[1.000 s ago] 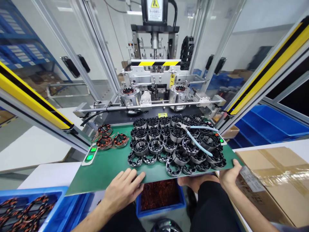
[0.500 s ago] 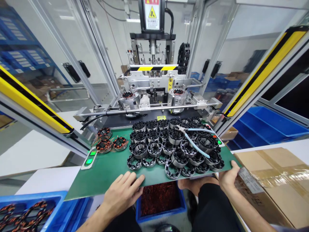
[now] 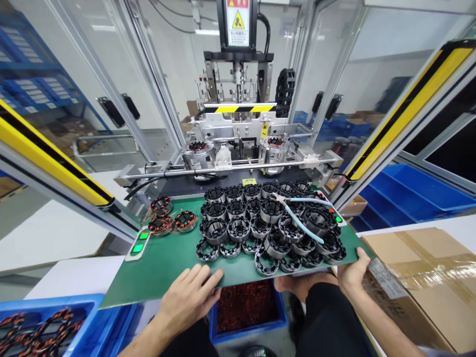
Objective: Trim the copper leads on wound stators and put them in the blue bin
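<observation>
Within white walls point(image 3: 159, 54), one green table point(image 3: 147, 282) is bearing three copper-wound rings point(image 3: 185, 229), one pair of pliers point(image 3: 285, 201); left hand point(image 3: 191, 291) and right hand point(image 3: 352, 271) are clasping its edge

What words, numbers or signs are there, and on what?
No words are readable.
Warning sign on the machine's black column: yellow triangle, writing too blurred.
Upright yellow label on the silver plate: too small.
Yellow sticker on the machine's dark base: too small.
White label on the cardboard box: too blurred.

Green tabletop point(image 3: 156, 277), silver rings point(image 3: 271, 218) — black inside, pale blue plier handles point(image 3: 303, 226), crossbar point(image 3: 240, 108) — yellow-black stripes
</observation>
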The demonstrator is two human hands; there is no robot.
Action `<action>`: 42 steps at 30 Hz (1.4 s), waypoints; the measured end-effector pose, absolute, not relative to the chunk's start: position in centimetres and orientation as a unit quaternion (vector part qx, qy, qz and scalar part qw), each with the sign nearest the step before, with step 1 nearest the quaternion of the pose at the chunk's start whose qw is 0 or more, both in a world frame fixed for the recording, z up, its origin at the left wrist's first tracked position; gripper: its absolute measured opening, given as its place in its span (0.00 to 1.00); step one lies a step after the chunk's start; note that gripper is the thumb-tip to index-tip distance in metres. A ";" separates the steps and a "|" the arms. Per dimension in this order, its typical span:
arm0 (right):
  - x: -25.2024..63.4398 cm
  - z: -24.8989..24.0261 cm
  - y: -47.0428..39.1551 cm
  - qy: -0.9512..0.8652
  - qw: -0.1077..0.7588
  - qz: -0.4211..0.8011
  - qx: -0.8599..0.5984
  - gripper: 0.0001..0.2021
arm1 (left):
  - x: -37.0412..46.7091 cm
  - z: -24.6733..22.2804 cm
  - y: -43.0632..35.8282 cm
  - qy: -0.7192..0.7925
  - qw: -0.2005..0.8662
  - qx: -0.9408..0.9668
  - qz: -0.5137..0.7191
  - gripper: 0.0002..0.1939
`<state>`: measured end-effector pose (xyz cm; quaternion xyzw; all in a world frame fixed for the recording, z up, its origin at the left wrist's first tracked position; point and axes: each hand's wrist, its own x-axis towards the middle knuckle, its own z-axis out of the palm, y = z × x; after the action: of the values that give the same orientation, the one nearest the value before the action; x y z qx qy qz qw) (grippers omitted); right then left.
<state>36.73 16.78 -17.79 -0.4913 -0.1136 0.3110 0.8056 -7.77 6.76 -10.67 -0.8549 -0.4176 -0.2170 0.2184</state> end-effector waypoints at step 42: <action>36.7 -17.7 16.8 -0.133 0.819 0.298 -0.473 0.21 | -8.0 -10.8 6.8 -0.419 0.226 -0.856 -0.201 0.10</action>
<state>36.69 16.83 -17.73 -0.4725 -0.1333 0.2981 0.8186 -8.00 6.75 -10.84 -0.8562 -0.4186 -0.2012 0.2262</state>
